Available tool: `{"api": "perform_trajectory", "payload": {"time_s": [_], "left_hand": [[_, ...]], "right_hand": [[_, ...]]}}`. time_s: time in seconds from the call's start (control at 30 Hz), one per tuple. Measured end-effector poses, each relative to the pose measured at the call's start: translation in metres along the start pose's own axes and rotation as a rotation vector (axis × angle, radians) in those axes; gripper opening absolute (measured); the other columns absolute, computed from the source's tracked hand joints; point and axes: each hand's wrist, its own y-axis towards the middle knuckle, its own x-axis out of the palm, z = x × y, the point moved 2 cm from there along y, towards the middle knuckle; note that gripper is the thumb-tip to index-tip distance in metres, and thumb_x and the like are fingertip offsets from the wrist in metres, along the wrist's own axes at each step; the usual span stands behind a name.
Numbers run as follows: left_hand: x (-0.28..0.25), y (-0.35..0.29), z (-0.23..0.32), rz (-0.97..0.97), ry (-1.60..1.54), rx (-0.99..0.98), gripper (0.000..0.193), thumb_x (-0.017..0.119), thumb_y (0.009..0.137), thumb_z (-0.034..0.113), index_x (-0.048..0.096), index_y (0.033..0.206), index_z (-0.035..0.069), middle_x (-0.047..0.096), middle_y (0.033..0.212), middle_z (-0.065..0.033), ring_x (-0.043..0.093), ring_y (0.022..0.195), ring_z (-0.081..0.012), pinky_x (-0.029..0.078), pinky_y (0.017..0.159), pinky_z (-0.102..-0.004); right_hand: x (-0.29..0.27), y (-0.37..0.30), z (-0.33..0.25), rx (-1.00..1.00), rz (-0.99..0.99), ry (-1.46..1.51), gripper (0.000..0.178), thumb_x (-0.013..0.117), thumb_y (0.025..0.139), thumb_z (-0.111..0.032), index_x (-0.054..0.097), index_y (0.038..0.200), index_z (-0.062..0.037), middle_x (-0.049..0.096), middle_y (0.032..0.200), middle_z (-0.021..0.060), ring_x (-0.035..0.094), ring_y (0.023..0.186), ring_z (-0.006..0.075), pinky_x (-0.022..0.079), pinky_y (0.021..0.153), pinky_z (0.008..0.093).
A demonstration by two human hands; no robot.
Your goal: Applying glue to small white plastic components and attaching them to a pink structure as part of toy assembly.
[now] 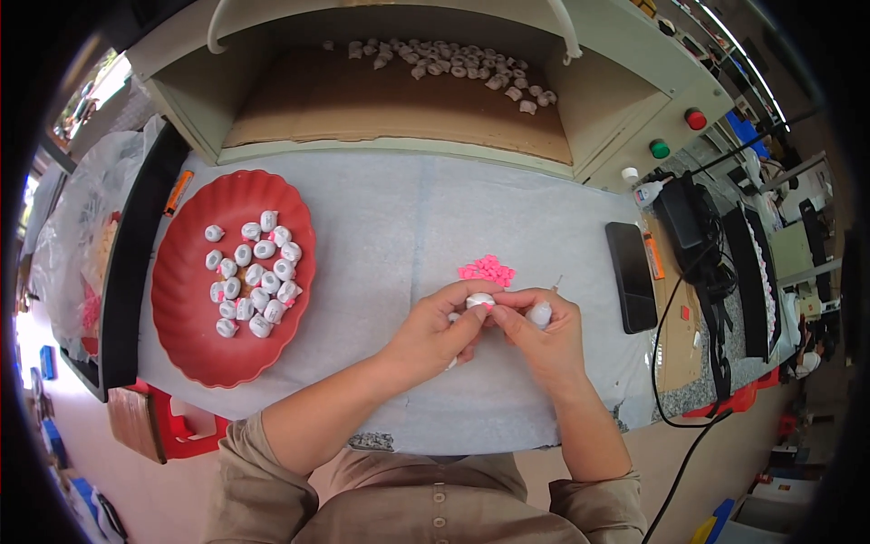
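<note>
My left hand (426, 331) is closed round a small rounded white piece (479, 299) above the middle of the covered table. More white shows between its lower fingers, too hidden to name. My right hand (553, 343) meets it, thumb and forefinger pinching at a bit of pink on the white piece's near side. Tucked in the right hand is a small white squeeze bottle (540, 315), its thin needle tip pointing up and away. Just beyond both hands lies a heap of tiny bright pink pieces (488, 268).
Left of my arms, a red scalloped dish (186, 317) holds several white pieces with pink bits. An open-fronted cabinet (390, 150) at the back contains many white pieces. To the right lie a black phone (631, 276), an orange marker-like stick (653, 256) and a black cable (654, 381).
</note>
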Motion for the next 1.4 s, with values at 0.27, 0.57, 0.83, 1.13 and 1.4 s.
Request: {"api": "perform_trajectory", "payload": {"time_s": [0.27,0.57,0.83,1.13,1.4], "left_hand": [[0.003,-0.006,0.007,-0.049,0.028,0.008,0.024,0.041,0.088,0.014,0.047,0.11,0.007,0.046,0.065,0.0012,0.037,0.049,-0.0037,0.034,0.042,-0.019],[-0.001,-0.004,0.0,-0.07,-0.029,-0.031,0.027,0.039,0.088,0.013,0.047,0.113,0.009,0.045,0.069,0.001,0.041,0.055,-0.0049,0.035,0.048,-0.0197],[-0.003,-0.001,-0.004,-0.066,-0.055,0.016,0.025,0.04,0.088,0.017,0.048,0.111,0.009,0.047,0.072,0.0013,0.04,0.056,-0.0049,0.036,0.049,-0.02],[0.0,-0.002,-0.002,-0.064,-0.044,0.03,0.026,0.04,0.088,0.017,0.047,0.112,0.009,0.048,0.072,0.0012,0.041,0.055,-0.0047,0.036,0.049,-0.0195],[-0.011,-0.022,0.051,0.467,0.606,0.554,0.023,0.055,0.077,0.01,0.053,0.097,-0.002,0.058,0.075,-0.0162,0.057,0.058,-0.0241,0.044,0.054,-0.0324]], "right_hand": [[0.001,-0.002,-0.001,-0.001,0.106,-0.131,0.01,0.063,0.074,-0.002,0.061,0.083,0.0017,0.06,0.071,0.0042,0.051,0.06,0.0055,0.04,0.053,0.0174],[0.007,-0.004,0.009,-0.048,0.143,-0.109,0.007,0.061,0.075,0.0,0.06,0.081,0.0012,0.057,0.068,0.0022,0.047,0.056,0.0049,0.037,0.049,0.0181],[0.008,-0.002,0.013,-0.026,0.148,-0.071,0.006,0.059,0.076,0.001,0.059,0.082,0.0013,0.059,0.07,0.0049,0.05,0.057,0.0067,0.04,0.05,0.0192],[0.007,-0.002,0.011,-0.026,0.156,-0.058,0.004,0.058,0.077,0.0,0.058,0.081,0.001,0.06,0.07,0.0064,0.05,0.055,0.0075,0.04,0.049,0.0199],[0.002,-0.004,0.008,-0.132,0.156,0.002,0.017,0.063,0.076,-0.01,0.053,0.088,-0.0015,0.051,0.065,0.0002,0.046,0.053,0.0071,0.037,0.049,0.02]]}}
